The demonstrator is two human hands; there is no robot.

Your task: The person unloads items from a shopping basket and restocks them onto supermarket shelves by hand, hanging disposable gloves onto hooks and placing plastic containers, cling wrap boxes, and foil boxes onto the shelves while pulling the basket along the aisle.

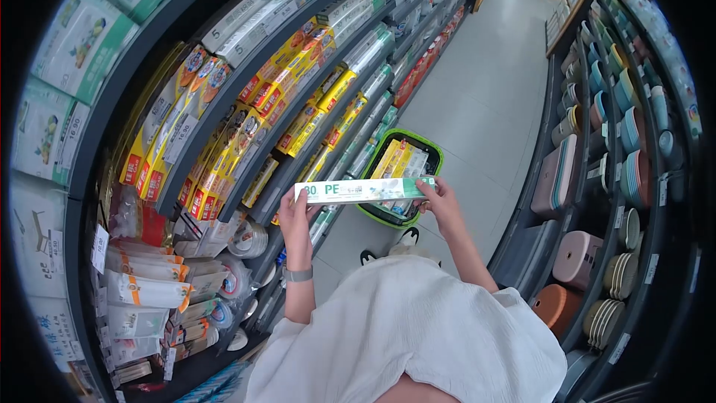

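A long white and green box marked "30" and "PE" [364, 190], which looks like a cling film box, is held level in front of me. My left hand [295, 213] grips its left end, and my right hand [441, 201] is closed around its right end. Below and behind the box, a black basket with a green rim [440, 160] stands on the floor by my feet. Yellow boxes [399, 158] and other packages lie inside it; the held box hides part of the basket.
Shelves on the left hold yellow boxes [216, 172], white and green boxes [261, 11] and bagged goods [145, 287]. On the right, shelves carry bowls [634, 179], a pink container [577, 259] and trays [556, 175]. A grey tiled aisle [485, 82] runs ahead between them.
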